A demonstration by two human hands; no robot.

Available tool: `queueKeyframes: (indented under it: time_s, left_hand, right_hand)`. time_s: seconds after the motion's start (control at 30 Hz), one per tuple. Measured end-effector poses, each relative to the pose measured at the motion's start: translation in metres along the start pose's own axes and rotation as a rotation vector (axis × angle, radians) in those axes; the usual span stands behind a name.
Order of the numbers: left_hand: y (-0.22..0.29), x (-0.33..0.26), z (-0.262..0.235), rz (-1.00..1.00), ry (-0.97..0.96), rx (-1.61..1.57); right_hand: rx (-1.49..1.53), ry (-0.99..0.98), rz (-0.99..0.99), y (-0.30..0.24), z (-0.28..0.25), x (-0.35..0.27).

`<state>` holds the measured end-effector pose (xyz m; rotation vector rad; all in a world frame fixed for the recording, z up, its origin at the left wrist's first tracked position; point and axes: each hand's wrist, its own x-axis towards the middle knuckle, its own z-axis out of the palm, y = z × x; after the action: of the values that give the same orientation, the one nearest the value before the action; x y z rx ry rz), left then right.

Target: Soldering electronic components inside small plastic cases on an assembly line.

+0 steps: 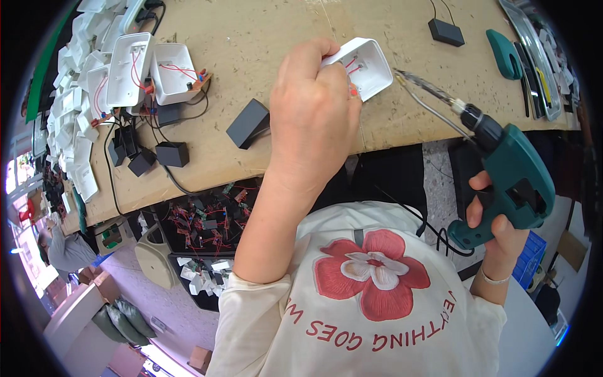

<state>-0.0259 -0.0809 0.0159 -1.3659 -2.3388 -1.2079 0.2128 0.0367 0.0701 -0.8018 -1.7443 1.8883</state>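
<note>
My left hand (311, 110) is closed around a small white plastic housing (375, 74), its open side facing me and tilted. Thin red wires show inside the housing, and a bit of orange-red shows beside my fingers. My right hand (493, 217) grips the handle of a green soldering gun (518, 163). Its metal tip, with a thin curved feed tube beneath, points left and ends just right of the housing, apart from it. A black box (248, 124) lies on the table next to my left wrist.
Wired white housings (130, 72) with black adapters (172, 154) lie at the left, beside a heap of white shells (66, 125). Below the table edge is a bin of wired boards (210, 220). A black box (446, 31) and a tool tray (531, 63) are at the right. Someone sits far left.
</note>
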Motion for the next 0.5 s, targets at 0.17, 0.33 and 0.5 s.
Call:
queueKeyframes:
  time_s: [0.17,0.33,0.5]
  left_hand:
    - [-0.002,0.000,0.002,0.041,0.014,0.016]
    - [-0.001,0.000,0.003,0.048,0.014,0.022]
    - [0.000,-0.001,0.003,0.056,0.016,0.034]
  right_hand:
    - [-0.104,-0.001,0.063,0.004,0.016,0.004]
    - [-0.192,0.020,0.047,0.005,0.024,0.008]
    - [-0.227,0.016,0.047,0.005,0.030,0.009]
